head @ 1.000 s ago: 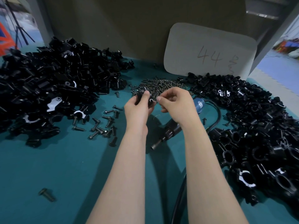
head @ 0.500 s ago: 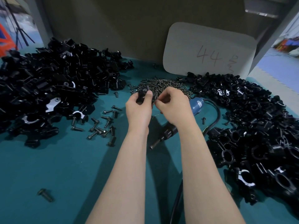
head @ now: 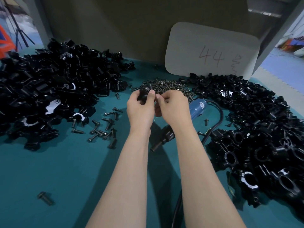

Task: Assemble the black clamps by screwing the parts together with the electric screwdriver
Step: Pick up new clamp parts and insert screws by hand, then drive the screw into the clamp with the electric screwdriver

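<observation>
My left hand (head: 141, 109) grips a small black clamp (head: 143, 94) above the middle of the green table, with a screw standing in its top. My right hand (head: 174, 106) is right beside it, fingers curled toward the clamp; whatever its fingertips pinch is hidden. The electric screwdriver (head: 196, 107), blue-bodied with a black tip (head: 162, 140), lies on the table under my right wrist, and its black cable (head: 217, 122) loops to the right. A heap of small screws (head: 166, 86) sits just behind my hands.
A big pile of black clamp parts (head: 54, 89) fills the left, another pile (head: 256, 132) the right. Loose bolts (head: 102, 127) lie left of my left arm; one bolt (head: 45, 198) is near the front. A grey card marked 44 (head: 212, 51) leans on the back wall.
Both hands have lifted the clamp slightly up and away from me. My right fingers stay close against the clamp.
</observation>
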Demonstrator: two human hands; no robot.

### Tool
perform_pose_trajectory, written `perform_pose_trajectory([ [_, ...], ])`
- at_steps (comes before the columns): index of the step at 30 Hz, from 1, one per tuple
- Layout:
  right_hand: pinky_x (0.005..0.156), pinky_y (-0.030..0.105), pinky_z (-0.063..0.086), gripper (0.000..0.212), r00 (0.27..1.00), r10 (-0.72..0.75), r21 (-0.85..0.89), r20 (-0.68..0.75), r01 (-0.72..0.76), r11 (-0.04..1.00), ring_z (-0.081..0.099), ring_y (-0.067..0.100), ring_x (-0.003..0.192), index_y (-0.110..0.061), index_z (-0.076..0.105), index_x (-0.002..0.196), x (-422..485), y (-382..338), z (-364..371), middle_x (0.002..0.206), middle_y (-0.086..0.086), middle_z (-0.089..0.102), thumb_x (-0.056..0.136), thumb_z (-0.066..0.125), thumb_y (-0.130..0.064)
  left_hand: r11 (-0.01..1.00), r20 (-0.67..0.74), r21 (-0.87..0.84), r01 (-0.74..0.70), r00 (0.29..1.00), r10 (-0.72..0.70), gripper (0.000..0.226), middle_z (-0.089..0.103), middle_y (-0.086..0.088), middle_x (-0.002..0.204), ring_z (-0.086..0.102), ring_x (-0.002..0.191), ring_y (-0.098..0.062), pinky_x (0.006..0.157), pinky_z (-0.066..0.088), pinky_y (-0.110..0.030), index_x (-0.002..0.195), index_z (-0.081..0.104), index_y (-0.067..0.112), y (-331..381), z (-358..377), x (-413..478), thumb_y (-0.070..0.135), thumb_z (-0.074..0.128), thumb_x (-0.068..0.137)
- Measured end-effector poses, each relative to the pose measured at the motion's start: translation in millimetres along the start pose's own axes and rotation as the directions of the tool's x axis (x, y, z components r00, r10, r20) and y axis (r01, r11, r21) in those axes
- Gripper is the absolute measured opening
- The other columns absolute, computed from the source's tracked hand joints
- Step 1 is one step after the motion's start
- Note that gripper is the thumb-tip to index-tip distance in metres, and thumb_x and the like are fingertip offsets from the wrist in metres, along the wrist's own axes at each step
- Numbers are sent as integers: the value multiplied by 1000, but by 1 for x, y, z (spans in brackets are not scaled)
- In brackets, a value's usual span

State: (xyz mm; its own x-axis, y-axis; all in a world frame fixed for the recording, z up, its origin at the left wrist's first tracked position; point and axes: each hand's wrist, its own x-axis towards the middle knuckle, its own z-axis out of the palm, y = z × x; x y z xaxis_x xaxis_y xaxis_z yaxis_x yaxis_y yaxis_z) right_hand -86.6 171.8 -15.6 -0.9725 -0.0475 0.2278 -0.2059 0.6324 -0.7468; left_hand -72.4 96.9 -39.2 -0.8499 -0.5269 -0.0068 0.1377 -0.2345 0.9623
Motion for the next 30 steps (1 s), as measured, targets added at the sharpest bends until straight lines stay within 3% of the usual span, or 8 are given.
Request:
perform_pose_trajectory([
  [2,53,14,44,40,999,2,-35,-46,-3,999,58,2,48,-12,54,64,-3,1,3,56,-1,60,99,48,-29,1000,-11,7,-13,1000,13,11,69,-2,100,65,90,-13,78,50,-19,100,56,25,-1,2,-1,23,63,93],
  [7,76,39,54,41,1000,20,-12,-2,-20,1000,66,25,69,-8,59,72,-3,-1,0,72,9,69,101,42,-30,1000,-16,-17,-9,1000,9,8,69,-6,98,65,85,-14,63,48,-11,101,59,19,-1,2,-1,22,62,94],
  [10,82,39,53,29,996,29,-60,85,-24,998,68,27,79,-5,67,88,0,-1,-6,85,13,71,99,47,-25,1000,-24,9,-3,1000,3,6,70,-7,100,65,90,-17,78,51,-21,96,58,23,-4,2,0,25,62,94],
  [13,80,35,52,23,993,27,-134,111,-12,991,65,27,86,-6,65,99,1,-1,-4,94,14,69,98,48,-22,1000,-16,9,-10,1000,10,8,69,-3,97,65,86,-12,73,49,-14,99,57,23,-4,2,0,24,63,93],
  [18,66,30,34,38,993,-7,-190,116,29,981,52,24,79,-6,57,90,-2,1,0,87,9,61,103,32,-30,998,24,38,-46,999,45,18,69,-6,104,66,96,-15,83,49,-20,108,55,23,-2,2,1,24,64,92],
  [23,62,29,32,52,993,72,-110,98,-61,992,54,19,73,-10,62,78,0,4,-5,71,0,58,102,29,-42,1000,34,-28,-5,999,6,6,70,-6,99,68,90,-17,77,53,-21,98,60,20,-2,2,1,23,63,93],
  [27,78,34,37,52,952,248,-229,-179,-286,931,55,30,103,-11,55,114,6,25,-32,119,12,53,94,40,-58,981,18,-174,81,997,-79,5,67,2,94,70,84,-13,84,55,-24,91,63,18,-1,2,3,22,62,94],
  [30,78,35,35,72,902,422,-309,-94,-429,849,52,37,111,-11,31,137,3,38,-40,139,17,29,87,58,-55,946,76,-269,183,983,-168,15,66,-1,103,71,81,-10,83,56,-20,99,63,10,-1,-2,6,24,63,93],
])
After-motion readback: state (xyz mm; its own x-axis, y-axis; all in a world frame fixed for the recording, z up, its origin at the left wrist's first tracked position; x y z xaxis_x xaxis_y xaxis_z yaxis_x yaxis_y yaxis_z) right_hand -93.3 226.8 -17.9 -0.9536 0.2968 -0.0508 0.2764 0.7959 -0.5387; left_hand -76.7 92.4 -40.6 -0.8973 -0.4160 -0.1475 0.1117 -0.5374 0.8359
